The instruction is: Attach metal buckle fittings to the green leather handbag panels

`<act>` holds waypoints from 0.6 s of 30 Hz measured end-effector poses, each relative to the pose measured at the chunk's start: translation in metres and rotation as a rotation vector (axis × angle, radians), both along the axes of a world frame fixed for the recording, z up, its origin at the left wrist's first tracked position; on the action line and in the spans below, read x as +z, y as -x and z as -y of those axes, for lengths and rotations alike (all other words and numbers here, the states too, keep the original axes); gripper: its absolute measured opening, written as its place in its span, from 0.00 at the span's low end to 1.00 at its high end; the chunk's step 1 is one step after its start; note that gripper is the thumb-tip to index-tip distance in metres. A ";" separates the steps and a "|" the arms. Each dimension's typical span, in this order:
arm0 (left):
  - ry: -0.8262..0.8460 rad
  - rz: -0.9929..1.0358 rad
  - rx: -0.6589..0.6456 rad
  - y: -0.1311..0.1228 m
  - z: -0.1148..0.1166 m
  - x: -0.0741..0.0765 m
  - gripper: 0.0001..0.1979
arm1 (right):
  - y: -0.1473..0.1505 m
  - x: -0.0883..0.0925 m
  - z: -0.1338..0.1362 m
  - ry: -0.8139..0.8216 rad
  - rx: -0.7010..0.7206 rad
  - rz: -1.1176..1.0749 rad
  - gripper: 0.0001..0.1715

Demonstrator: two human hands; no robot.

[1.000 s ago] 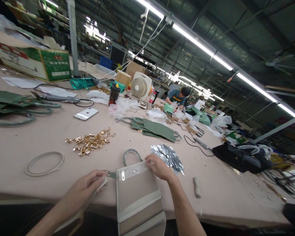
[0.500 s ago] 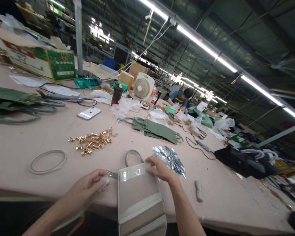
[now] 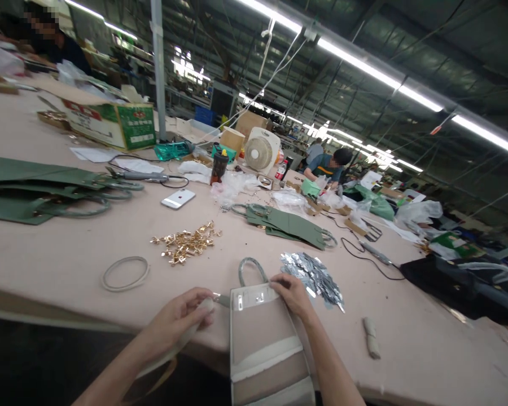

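Note:
A beige bag panel (image 3: 266, 332) with pale bands lies over the table's front edge, a green looped handle (image 3: 252, 270) rising behind its top. My right hand (image 3: 291, 292) pinches the panel's upper right corner. To the left of the panel, my left hand (image 3: 197, 311) is closed on a pale strip that trails down below the wrist. Close to its fingertips, a short green tab (image 3: 222, 300) with a metal end sticks out from the panel's left side. Silver metal pieces (image 3: 311, 276) are heaped behind my right hand, and gold fittings (image 3: 186, 242) lie farther left.
Green bag parts (image 3: 285, 223) lie mid-table, with more at the far left (image 3: 34, 186). A phone (image 3: 178, 198), a coiled strip (image 3: 126, 273), a cup (image 3: 218, 167), a fan (image 3: 261, 151) and a rolled cloth (image 3: 371, 338) surround them. A person (image 3: 328, 166) works at the far end.
The view has swung left, so the scene sits farther right in the picture. Both hands keep nearly the same places beside the panel. Another person has come into view at the upper left.

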State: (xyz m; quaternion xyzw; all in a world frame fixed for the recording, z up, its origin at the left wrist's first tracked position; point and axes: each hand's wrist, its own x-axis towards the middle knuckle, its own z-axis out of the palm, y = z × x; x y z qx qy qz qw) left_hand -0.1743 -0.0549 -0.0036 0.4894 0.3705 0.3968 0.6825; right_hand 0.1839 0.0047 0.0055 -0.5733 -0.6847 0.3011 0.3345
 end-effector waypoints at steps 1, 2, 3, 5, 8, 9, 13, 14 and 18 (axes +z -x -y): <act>-0.004 -0.028 -0.011 0.000 0.000 -0.001 0.26 | 0.000 -0.004 0.001 -0.017 -0.012 -0.006 0.18; -0.012 -0.068 -0.025 -0.001 0.001 -0.001 0.27 | 0.000 -0.008 0.001 -0.030 -0.022 -0.005 0.19; -0.026 -0.109 -0.036 -0.001 0.001 -0.001 0.28 | 0.000 -0.011 0.002 -0.047 -0.037 0.001 0.20; -0.057 -0.168 -0.051 0.000 0.002 -0.002 0.33 | 0.003 -0.012 0.003 -0.114 -0.075 0.033 0.22; -0.096 -0.189 -0.048 0.000 0.004 -0.001 0.41 | 0.017 0.000 0.008 -0.308 -0.106 0.115 0.23; -0.103 -0.195 -0.049 0.001 0.004 -0.001 0.43 | 0.025 0.007 0.011 -0.362 -0.083 0.139 0.21; -0.099 -0.209 -0.092 0.002 0.005 0.002 0.46 | 0.073 0.037 0.033 -0.386 0.203 0.177 0.13; -0.099 -0.203 -0.104 0.002 0.005 0.002 0.47 | 0.087 0.043 0.039 -0.368 0.290 0.180 0.12; -0.100 -0.161 -0.143 0.004 0.006 0.001 0.49 | 0.134 0.050 0.056 -0.316 0.512 0.223 0.16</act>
